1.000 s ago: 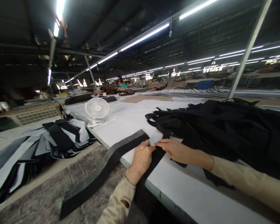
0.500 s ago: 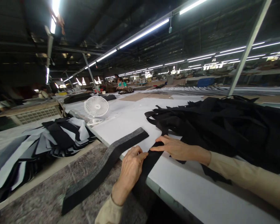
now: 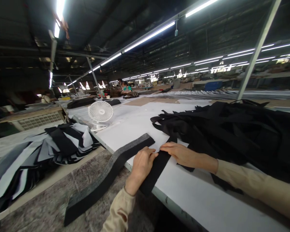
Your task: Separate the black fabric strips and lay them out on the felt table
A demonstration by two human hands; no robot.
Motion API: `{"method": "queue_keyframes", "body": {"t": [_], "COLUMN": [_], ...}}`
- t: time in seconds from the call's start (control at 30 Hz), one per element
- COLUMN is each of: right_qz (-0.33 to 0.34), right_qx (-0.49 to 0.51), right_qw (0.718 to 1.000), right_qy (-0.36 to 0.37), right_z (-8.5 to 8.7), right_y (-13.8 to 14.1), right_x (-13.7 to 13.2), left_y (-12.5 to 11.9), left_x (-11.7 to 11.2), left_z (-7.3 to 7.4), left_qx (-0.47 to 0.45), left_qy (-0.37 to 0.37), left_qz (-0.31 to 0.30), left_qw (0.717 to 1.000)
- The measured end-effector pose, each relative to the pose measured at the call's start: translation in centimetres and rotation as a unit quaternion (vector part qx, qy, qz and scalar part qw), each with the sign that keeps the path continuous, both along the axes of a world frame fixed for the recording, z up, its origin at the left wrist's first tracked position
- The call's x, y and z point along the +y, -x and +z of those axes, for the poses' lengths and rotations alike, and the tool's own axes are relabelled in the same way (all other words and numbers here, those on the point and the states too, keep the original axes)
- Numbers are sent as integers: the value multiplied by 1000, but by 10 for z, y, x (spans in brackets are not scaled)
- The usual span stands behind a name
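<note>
A black fabric strip (image 3: 157, 169) lies slantwise across the table edge, its near end hanging a little over. My left hand (image 3: 142, 162) pinches its left edge between thumb and bent fingers. From the right, my right hand (image 3: 181, 154) reaches over the strip, with its fingertips closed on the same edge, just beyond my left fingertips. Left of my hands, a neat stack of black strips with a grey side (image 3: 108, 174) runs from the white table onto a lower mottled surface. A loose heap of black strips (image 3: 232, 132) lies beyond my right forearm.
A small white fan (image 3: 100, 112) stands on the white tabletop (image 3: 128, 129). At left, a fanned pile of black, grey and white pieces (image 3: 60, 141) lies on a lower surface. A slanted metal post (image 3: 258, 51) rises at right. Other people are in the background.
My left hand has moved forward along the strip, showing more of its near part. My right hand's thumb and fingers, apart before, have come together at the strip's edge.
</note>
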State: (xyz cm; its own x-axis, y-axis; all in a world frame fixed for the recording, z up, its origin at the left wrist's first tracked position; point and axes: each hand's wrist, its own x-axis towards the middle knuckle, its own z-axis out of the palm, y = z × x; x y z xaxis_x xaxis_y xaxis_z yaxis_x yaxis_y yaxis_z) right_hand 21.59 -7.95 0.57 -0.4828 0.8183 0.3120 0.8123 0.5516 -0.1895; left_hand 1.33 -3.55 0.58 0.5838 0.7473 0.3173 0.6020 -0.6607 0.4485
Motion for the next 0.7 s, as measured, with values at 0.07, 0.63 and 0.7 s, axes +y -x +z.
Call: {"method": "queue_keyframes", "body": {"t": [0.07, 0.63, 0.7], "right_qz": [-5, 17, 37], "right_qx": [-4, 8, 34], "right_qw": [1000, 999, 999], "right_qy": [2, -27, 1], "right_z": [-1, 16, 11], "right_y": [-1, 8, 11], "right_x": [-1, -5, -5], "left_y": [11, 11, 4], "left_x": [-5, -13, -9], "left_z": [-1, -9, -6], "left_qx": [-21, 64, 67], "left_qy": [40, -125, -124], "left_qz": [21, -8, -14], "left_qw": [999, 990, 990]}}
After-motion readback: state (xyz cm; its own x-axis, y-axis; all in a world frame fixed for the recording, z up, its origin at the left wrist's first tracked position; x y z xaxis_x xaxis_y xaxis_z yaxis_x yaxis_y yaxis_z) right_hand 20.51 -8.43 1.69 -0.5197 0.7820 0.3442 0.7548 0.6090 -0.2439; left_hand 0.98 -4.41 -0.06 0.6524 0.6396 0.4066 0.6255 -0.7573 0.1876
